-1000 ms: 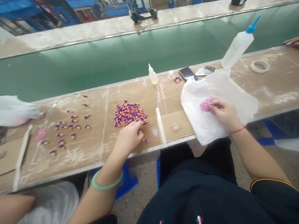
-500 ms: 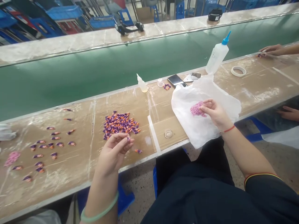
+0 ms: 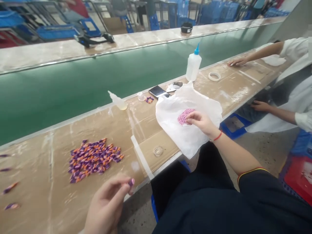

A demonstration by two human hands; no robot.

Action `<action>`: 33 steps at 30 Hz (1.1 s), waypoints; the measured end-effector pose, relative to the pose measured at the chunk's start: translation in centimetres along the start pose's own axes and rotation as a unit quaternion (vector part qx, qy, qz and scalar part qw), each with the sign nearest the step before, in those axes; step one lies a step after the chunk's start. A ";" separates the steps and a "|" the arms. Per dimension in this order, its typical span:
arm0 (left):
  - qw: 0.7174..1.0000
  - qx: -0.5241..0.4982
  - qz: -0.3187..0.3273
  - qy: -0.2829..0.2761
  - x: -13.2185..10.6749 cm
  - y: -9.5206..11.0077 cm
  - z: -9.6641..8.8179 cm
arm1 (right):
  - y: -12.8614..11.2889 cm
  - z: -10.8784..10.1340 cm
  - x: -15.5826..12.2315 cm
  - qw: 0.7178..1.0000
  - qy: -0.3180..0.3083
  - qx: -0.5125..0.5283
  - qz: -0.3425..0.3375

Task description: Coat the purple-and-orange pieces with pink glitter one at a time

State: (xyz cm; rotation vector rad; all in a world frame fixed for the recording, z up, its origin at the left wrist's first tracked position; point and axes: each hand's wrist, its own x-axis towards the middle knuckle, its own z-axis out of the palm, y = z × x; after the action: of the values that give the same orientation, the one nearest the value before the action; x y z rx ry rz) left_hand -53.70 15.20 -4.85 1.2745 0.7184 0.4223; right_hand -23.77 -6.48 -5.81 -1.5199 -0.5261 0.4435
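Observation:
My left hand point(image 3: 107, 204) is raised near the front edge of the bench and pinches one small purple piece point(image 3: 131, 182) between thumb and fingertips. Just beyond it lies a pile of purple and orange pieces point(image 3: 94, 158) on the cardboard-covered bench point(image 3: 44, 182). My right hand point(image 3: 201, 123) rests on a white plastic bag point(image 3: 187, 120), fingers pinched at a heap of tiny pink beads point(image 3: 184, 115). What the right fingers hold is too small to see.
A small glue bottle point(image 3: 118, 101), a tall bottle with a blue nozzle point(image 3: 193, 64), a phone point(image 3: 158, 91), a tape roll point(image 3: 214, 76) and a clear round lid point(image 3: 158, 151) lie on the bench. Behind runs a green conveyor belt point(image 3: 73, 84). A co-worker in white point(image 3: 292, 84) sits at the right.
The view has swung right. My left hand took one purple piece from the pile and lifted it toward me. My right hand stays at the pink beads.

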 end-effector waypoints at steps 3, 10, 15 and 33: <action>0.999 -0.005 0.037 -0.026 -0.1 -0.8 1.1 | 0.0 0.4 -0.5 1.000 0.006 0.027 -0.003; 0.996 -0.017 0.028 -0.088 -0.5 -1.9 3.5 | 0.1 1.2 -2.6 0.995 0.028 0.098 0.014; 0.993 -0.014 0.001 -0.116 -1.3 -1.8 4.4 | -0.4 1.9 -4.1 0.989 0.040 0.139 0.020; 0.973 -0.010 0.080 -0.214 -0.2 -0.9 8.5 | -4.1 3.6 -7.2 0.983 -0.052 0.171 -0.029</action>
State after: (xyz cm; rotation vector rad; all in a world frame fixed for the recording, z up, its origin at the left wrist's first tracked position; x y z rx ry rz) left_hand -48.06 8.77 -4.64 1.3506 0.2473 0.2688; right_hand -31.89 -7.79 -2.12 -1.1535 -0.5433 0.5404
